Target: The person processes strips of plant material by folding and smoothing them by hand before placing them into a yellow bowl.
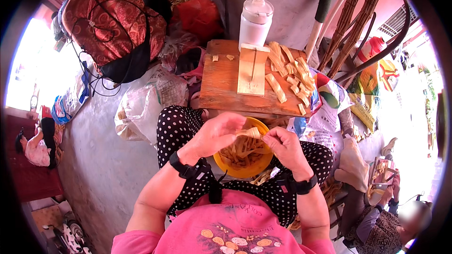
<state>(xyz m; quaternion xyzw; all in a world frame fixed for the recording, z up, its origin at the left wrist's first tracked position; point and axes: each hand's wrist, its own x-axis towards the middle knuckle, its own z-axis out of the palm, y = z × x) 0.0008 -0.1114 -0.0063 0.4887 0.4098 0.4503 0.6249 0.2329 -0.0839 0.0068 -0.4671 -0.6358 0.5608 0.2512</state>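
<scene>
A pale tan bundle of dried strip (253,133) spans the gap between my hands, above a yellow plastic bowl (243,173) in my lap. My right hand (285,145) pinches its right end between thumb and fingers. The other end meets the thumb of my left hand (217,134), whose blurred fingers curve above it. Many similar tan strips (243,151) fill the bowl. Beyond it, a low wooden table (220,84) carries a wooden block with a slot and an upright end (251,77). Cut strips (298,74) lie scattered at the table's right side.
A white lidded bottle (255,24) stands at the table's back. White plastic sacks (152,102) lie to the left, and printed bags (328,95) to the right. Wooden poles (319,21) lean behind. Another person (378,225) sits at lower right; someone in patterned red (116,24) is at upper left.
</scene>
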